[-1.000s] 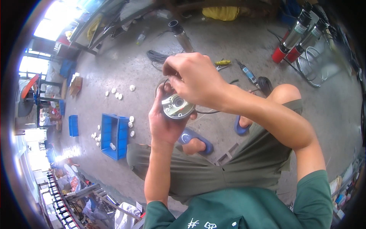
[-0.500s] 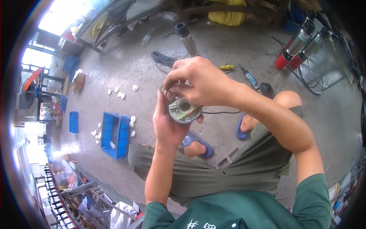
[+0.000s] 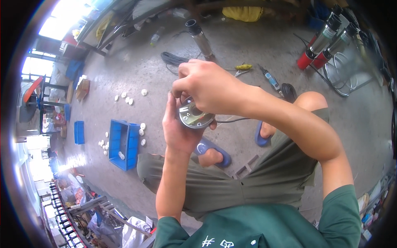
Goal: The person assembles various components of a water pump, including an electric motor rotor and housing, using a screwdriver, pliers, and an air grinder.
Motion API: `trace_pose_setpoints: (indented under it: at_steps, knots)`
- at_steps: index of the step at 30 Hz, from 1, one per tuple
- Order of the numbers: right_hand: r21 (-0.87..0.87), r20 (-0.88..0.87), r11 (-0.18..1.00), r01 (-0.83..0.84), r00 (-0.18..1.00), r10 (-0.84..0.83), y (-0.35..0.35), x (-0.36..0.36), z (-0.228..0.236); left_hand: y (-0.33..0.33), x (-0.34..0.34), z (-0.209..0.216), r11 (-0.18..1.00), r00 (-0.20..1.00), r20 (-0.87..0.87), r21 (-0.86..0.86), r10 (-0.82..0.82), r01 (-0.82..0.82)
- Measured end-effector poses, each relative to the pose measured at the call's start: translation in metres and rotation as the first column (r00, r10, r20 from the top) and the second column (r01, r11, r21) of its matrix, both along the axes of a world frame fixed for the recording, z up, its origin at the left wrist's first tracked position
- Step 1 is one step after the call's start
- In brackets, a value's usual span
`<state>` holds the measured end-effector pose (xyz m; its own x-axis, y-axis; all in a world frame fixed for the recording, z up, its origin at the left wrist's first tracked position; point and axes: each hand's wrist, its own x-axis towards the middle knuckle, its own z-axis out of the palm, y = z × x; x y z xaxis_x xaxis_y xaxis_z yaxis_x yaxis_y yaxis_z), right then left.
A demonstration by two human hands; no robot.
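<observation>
My left hand (image 3: 180,134) is closed around a round metal part (image 3: 193,119), palm up, with the thumb along its left side. The part has a hole in the middle and small screws or holes on its face. Above it, my right hand (image 3: 209,87) is bent over with its fingers pinched at the part's far left edge. A thin dark wire (image 3: 180,99) runs up under those fingers; the fingertips are partly hidden. From the part's right side a dark cable (image 3: 233,120) leads away toward my right foot.
A blue crate (image 3: 131,144) stands on the floor at left, with several white discs (image 3: 142,132) around it. Ahead are a steel cylinder (image 3: 200,39), coiled cable (image 3: 173,58), yellow-handled pliers (image 3: 244,67) and a blue-labelled tool (image 3: 271,81). Red-based steel cylinders (image 3: 305,59) stand at far right.
Both hands and the metal part have shifted slightly up and left in view. My right hand now covers more of the part's face, and the part looks more tilted.
</observation>
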<state>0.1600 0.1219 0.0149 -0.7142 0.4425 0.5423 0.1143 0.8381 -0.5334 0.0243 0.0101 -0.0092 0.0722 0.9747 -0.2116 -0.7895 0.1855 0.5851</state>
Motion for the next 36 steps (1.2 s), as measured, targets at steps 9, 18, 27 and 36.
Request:
trace_pose_setpoints:
  at_steps: [9,18,27,36]
  knots:
    - [-0.252,0.274,0.967,-0.042,0.955,0.113,0.015,0.011,0.027,0.005,-0.001,-0.003,0.994,0.995,0.076,-0.080,-0.063,0.069]
    - [-0.094,-0.047,0.933,0.347,0.935,-0.352,-0.005,0.011,0.007,0.001,0.002,-0.004,0.999,0.998,0.033,-0.004,0.044,-0.044]
    - [-0.103,-0.125,0.947,0.303,0.941,-0.314,-0.003,0.010,0.010,-0.002,0.001,0.001,0.998,0.999,-0.001,0.041,0.047,-0.047]
    - [-0.604,-0.016,0.784,0.147,0.980,-0.196,0.009,0.011,0.016,-0.004,0.011,0.004,0.975,0.974,-0.156,0.178,0.161,-0.133]
